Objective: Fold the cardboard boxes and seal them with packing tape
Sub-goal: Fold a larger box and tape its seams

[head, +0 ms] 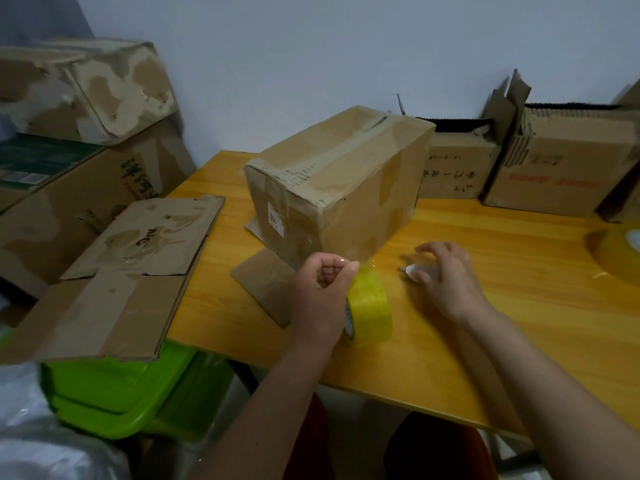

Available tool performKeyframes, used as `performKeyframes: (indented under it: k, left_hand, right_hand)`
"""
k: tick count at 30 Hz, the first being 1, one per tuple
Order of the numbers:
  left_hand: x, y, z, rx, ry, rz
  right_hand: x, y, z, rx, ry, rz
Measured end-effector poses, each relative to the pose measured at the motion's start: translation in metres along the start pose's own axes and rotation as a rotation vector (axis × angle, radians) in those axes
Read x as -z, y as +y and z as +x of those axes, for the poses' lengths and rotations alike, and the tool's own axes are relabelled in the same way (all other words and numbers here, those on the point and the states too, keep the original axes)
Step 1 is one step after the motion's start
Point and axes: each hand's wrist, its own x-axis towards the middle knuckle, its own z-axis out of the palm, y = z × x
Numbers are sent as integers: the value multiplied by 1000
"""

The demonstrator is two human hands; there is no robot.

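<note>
Yellow wooden surface (pixel 485 306) against a pale wall, cluttered edges. Cardboard box (pixel 332 188) stands near the middle of the surface, closed on top, tape strip along the top seam, white label on its near-left face, bottom flaps splayed flat on the surface toward the person. Left hand (pixel 320 289) just in front of the box's near corner, fingers curled into a fist, pinching a clear tape end between thumb and forefinger; the stretched tape runs up toward the box's near face, whether it touches the box I can't tell. Tape roll (pixel 369 304) is yellow, upright on its edge, directly right of and touching the left hand, below the box. Right hand (pixel 446 275) is right of the roll, apart from it, fingers loosely spread and bent over a small white object (pixel 412 271) lying on the surface; fingertips close to it, grip not clear, looks unclasped. Box sits up and left of the right hand, near but not touching. Second tape roll (pixel 620 251), larger, lies flat at the right edge. Flattened carton (pixel 114 278) overhangs the left edge over a green plastic bin (pixel 114 393). Stacked cartons (pixel 79 133) at left, two more boxes (pixel 519 164) at the back right.
</note>
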Motion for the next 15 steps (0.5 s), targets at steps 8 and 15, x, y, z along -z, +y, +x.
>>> performKeyframes:
  k: [8, 15]
  left_hand:
    - [-15, 3, -15, -97, -109, -47]
    - [-23, 8, -27, -150, -192, -96]
  right_hand:
    - [27, -72, -38, -139, -134, 876]
    - [33, -68, -46, -326, -97, 1053]
